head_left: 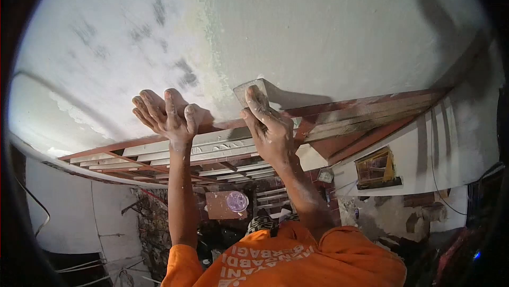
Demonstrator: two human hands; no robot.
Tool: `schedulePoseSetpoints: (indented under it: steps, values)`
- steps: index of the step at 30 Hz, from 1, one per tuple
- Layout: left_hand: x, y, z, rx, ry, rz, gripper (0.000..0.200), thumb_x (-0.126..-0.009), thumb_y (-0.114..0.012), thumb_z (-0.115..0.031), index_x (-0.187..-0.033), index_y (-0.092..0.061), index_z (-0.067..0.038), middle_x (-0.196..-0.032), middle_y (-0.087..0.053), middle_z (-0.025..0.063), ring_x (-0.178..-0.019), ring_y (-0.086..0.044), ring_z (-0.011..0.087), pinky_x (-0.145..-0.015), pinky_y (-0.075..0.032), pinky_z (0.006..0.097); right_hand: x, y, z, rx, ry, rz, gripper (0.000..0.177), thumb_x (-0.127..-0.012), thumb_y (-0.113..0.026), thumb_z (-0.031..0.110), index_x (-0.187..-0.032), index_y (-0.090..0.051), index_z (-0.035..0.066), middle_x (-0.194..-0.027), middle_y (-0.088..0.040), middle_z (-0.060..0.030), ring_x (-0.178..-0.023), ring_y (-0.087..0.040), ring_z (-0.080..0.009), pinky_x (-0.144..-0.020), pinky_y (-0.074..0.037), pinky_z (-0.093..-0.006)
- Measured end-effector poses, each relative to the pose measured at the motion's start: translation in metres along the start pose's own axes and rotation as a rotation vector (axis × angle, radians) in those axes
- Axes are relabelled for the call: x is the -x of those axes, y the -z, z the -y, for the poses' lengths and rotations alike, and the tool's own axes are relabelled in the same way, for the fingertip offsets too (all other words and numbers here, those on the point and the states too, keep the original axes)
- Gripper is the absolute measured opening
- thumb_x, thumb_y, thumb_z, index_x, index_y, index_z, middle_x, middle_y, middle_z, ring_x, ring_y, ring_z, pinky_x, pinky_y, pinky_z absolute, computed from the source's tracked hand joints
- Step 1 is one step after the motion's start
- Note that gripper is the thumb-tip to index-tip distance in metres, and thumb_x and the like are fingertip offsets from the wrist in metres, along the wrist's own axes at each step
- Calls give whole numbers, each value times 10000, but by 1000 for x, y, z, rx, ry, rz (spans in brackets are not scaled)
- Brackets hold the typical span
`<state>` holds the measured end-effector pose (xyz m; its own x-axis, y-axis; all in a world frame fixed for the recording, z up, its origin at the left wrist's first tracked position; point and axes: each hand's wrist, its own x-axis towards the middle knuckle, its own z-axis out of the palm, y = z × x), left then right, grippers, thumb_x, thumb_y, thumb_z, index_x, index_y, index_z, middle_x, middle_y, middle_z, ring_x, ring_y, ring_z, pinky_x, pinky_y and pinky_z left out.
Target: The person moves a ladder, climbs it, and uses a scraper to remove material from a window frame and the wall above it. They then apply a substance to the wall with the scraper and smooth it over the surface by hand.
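Pale plaster (297, 27), chalky and uneven, with grey smudges and a greenish streak, fills the view beyond both hands. The left hand (168, 116) lies open and flat against it, fingers straight and close together, thumb stretched toward the other hand, holding nothing. The right hand (269, 128), dusted white over the knuckles and down the forearm, is closed around a scraper (245, 90). Its flat, grey, squared blade juts out past the fingertips and is pressed to the plaster, throwing a dark shadow to the hand's outer side. The handle is buried in the fist, so its shape cannot be told. Just below both wrists runs a reddish-brown wooden rail (366, 108), rough-grained and long. White slats (212, 152) lie in rows behind it under the left hand. Nearer the body an orange shirt (297, 263) with white lettering is cut off by the lower edge. Beyond the right forearm hangs a small yellow-framed box (376, 168). Between the two forearms, far off, a round clear object (237, 200) sits on a brown board, too small to identify. The corners of the view are black and curved, hiding the edges.
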<state>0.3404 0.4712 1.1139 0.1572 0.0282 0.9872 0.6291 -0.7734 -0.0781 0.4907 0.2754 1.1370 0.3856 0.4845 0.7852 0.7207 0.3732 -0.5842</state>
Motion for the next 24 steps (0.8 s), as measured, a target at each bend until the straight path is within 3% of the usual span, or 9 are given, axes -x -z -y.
schedulePoseSetpoints:
  steps: [9, 12, 16, 18, 24]
  values:
    - [0, 2, 1, 7, -8, 20, 571, -939, -491, -486, -1454, -449, -244, -1548, -268, 239, -1450, -174, 459, -1163, -87, 610, 14, 2, -7, 60, -25, -12, 436, -892, -672, 66, -1317, -577, 51, -1233, -632, -201, -1165, -604, -321, -902, -565, -377]
    - [-1, 1, -1, 32, 6, 6, 563, -939, -498, -479, -1451, -453, -250, -1548, -268, 239, -1450, -175, 459, -1163, -86, 612, 5, 2, -13, 58, 53, -5, 435, -889, -679, 76, -1313, -583, 54, -1216, -644, -189, -1139, -621, -322, -896, -569, -368]
    - [1, 2, -1, 33, 13, 19, 554, -943, -492, -481, -1446, -458, -253, -1546, -268, 243, -1450, -176, 457, -1163, -89, 610, -10, 7, 0, 21, -36, 64, 458, -885, -686, 79, -1329, -575, 72, -1169, -670, -183, -1026, -685, -305, -813, -591, -374]
    - [-1, 2, -2, 34, 12, 2, 557, -942, -490, -487, -1441, -465, -241, -1542, -273, 248, -1450, -179, 453, -1164, -92, 608, -16, 3, -2, 0, 71, 9, 468, -895, -675, 92, -1348, -558, 77, -1159, -674, -182, -1005, -694, -296, -802, -591, -373]
    - [1, 1, 4, 21, -11, -5, 561, -939, -482, -497, -1436, -472, -238, -1540, -283, 245, -1449, -185, 451, -1163, -105, 609, 16, -1, -9, 63, -26, 6, 413, -953, -599, 132, -1355, -542, 58, -1322, -574, -198, -1221, -565, -320, -921, -559, -388]
